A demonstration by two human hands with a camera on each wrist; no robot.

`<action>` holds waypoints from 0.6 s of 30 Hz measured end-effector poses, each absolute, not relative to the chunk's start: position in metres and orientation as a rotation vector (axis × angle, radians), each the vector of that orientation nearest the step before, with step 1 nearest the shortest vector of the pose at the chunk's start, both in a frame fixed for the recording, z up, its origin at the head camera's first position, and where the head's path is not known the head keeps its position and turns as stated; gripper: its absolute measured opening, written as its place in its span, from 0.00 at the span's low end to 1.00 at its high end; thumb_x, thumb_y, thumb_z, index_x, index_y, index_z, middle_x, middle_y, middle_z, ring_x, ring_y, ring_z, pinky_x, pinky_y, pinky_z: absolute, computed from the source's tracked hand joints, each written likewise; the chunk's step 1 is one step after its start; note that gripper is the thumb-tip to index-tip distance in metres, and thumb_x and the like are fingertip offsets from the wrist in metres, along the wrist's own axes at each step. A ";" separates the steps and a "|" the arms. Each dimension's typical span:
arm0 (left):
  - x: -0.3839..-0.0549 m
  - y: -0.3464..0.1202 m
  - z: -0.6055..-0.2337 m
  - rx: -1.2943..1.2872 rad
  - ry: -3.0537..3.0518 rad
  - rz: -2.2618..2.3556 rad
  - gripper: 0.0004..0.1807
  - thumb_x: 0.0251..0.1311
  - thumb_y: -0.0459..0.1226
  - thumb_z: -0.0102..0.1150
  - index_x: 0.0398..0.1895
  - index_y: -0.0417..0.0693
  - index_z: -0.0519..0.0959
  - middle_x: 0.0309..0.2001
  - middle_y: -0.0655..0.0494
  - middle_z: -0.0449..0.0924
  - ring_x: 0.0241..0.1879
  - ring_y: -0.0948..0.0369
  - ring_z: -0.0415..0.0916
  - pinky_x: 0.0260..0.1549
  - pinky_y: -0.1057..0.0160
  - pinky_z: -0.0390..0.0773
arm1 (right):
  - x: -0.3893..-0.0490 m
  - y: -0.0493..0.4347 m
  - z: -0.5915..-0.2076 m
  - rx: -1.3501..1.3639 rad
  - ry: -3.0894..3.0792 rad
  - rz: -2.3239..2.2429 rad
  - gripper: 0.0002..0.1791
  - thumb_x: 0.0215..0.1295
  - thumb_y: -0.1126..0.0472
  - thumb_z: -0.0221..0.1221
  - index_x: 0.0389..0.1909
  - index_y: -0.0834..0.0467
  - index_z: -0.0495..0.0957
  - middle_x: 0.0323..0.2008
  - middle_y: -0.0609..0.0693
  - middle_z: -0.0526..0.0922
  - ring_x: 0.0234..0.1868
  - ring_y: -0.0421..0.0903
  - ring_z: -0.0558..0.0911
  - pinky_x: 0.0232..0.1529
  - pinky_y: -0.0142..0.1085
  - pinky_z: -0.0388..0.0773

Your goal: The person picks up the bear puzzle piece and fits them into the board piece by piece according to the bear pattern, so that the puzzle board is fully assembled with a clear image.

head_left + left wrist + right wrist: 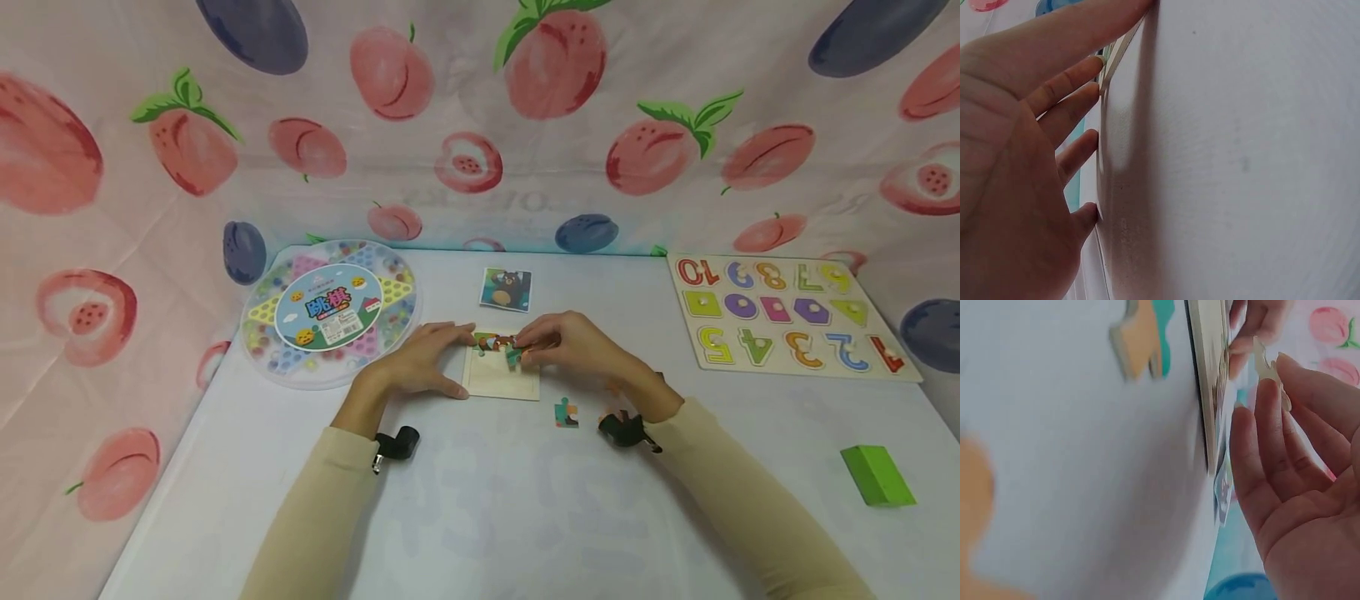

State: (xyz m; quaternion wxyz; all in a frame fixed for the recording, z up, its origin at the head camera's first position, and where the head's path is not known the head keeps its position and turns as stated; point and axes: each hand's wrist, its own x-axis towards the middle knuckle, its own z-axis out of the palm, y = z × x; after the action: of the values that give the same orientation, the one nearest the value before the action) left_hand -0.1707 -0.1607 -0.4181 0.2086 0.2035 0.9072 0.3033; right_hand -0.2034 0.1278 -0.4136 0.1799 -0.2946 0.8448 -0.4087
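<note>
Our left hand (pixel 420 358), fingers spread wide, rests at the left edge of the wooden tray (pixel 498 383) on the table (pixel 487 454); our right hand (pixel 573 343) pinches a puzzle piece (pixel 513 357) over the tray. We'd do well to brace the tray, check the bear card (pixel 506 289), and line up the edges before pressing the piece flat.

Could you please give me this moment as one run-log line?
left hand: touches puzzle tray; right hand: pinches puzzle piece over tray; tray: pieces along far side, near part bare; loose piece: on table
</note>
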 end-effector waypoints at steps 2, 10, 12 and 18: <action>-0.171 -0.161 -0.418 0.563 2.525 0.841 0.42 0.49 0.47 0.79 0.70 0.56 0.71 0.82 0.61 0.56 0.83 0.49 0.44 0.81 0.41 0.48 | -0.202 0.122 -0.413 -0.815 2.367 -1.156 0.16 0.62 0.60 0.70 0.50 0.57 0.88 0.55 0.55 0.87 0.52 0.49 0.87 0.46 0.26 0.82; -0.171 -0.162 -0.418 0.565 2.524 0.838 0.43 0.49 0.47 0.79 0.70 0.56 0.71 0.82 0.61 0.56 0.83 0.48 0.45 0.81 0.41 0.49 | -0.199 0.105 -0.412 -0.844 2.385 -1.146 0.16 0.62 0.61 0.71 0.50 0.59 0.88 0.54 0.55 0.87 0.47 0.46 0.88 0.46 0.31 0.84; -0.171 -0.161 -0.418 0.567 2.523 0.840 0.43 0.49 0.47 0.79 0.70 0.56 0.71 0.81 0.60 0.57 0.83 0.48 0.45 0.81 0.41 0.49 | -0.198 0.101 -0.413 -0.852 2.399 -1.157 0.15 0.62 0.62 0.71 0.49 0.60 0.88 0.53 0.55 0.87 0.47 0.46 0.88 0.46 0.32 0.85; -0.171 -0.162 -0.418 0.572 2.531 0.832 0.43 0.48 0.47 0.79 0.70 0.55 0.71 0.81 0.60 0.57 0.82 0.48 0.47 0.81 0.42 0.49 | -0.200 0.090 -0.414 -0.841 2.465 -1.138 0.13 0.60 0.60 0.72 0.45 0.58 0.89 0.49 0.54 0.89 0.44 0.45 0.88 0.44 0.32 0.85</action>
State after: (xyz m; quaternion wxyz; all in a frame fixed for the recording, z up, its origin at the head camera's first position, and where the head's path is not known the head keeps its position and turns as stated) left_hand -0.1713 -0.1615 -0.4179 0.2067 0.2053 0.9088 0.2987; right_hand -0.1997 0.0902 -0.4142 0.1490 -0.2925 0.8576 -0.3959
